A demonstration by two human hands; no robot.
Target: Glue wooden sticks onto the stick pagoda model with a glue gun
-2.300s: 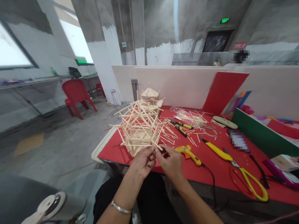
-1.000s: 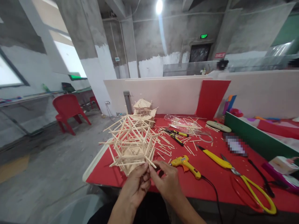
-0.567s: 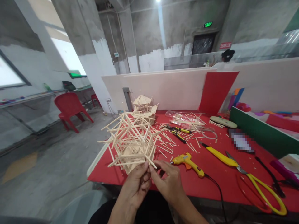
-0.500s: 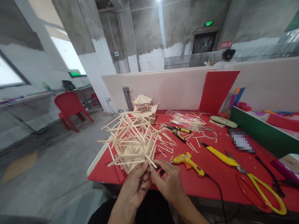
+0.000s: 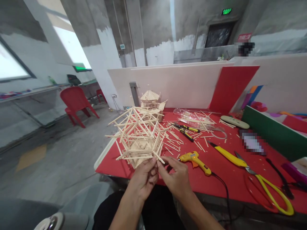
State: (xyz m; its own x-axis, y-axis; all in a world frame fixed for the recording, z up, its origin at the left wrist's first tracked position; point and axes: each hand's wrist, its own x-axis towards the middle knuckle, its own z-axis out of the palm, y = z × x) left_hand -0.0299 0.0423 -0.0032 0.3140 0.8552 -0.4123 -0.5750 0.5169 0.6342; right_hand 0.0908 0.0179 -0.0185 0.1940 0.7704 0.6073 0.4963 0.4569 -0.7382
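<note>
Pinching a stick end [image 5: 159, 157] between the fingertips of left hand [image 5: 144, 179] and right hand [image 5: 177, 176], right where jutting from the stick frame [image 5: 141, 145], just beyond both by the surface's [image 5: 225, 179] near-left corner, with a clear plastic bag [image 5: 183, 112] around or over sticks [image 5: 194, 121] toward the far edge.

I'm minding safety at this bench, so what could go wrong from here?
The thin stick model might crack or loosen if the left hand and right hand press its near corner too hard. The glue gun points its nozzle at the right hand and, if hot, could burn it. Its cord hangs over the table edge and could snag.
</note>
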